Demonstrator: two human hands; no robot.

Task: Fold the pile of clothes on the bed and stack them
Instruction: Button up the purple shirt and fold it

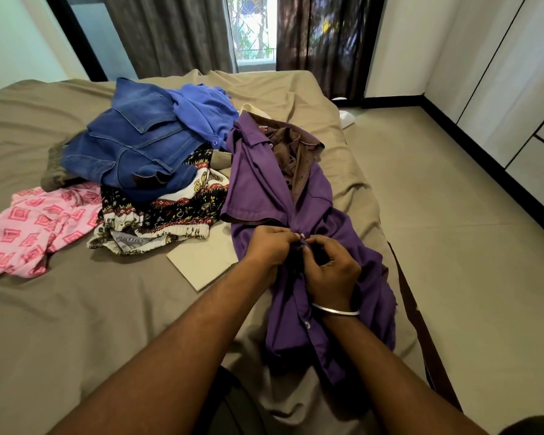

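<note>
A purple button shirt [258,186] lies lengthwise along the right side of the bed [76,309], collar at the far end. My left hand [269,248] and my right hand [332,273] pinch its front placket together at mid-length, fingers closed on the fabric around a button. A metal bangle sits on my right wrist. Left of the shirt lies the pile: blue denim garment [132,146], a blue shirt [204,113], a black-and-white patterned garment [170,211] and a pink patterned garment [25,230].
A beige folded cloth [204,262] lies flat just left of my hands. The bed's right edge drops to a tiled floor [453,246]. White cabinets [515,89] line the right wall; curtains [170,32] and a window stand beyond the bed.
</note>
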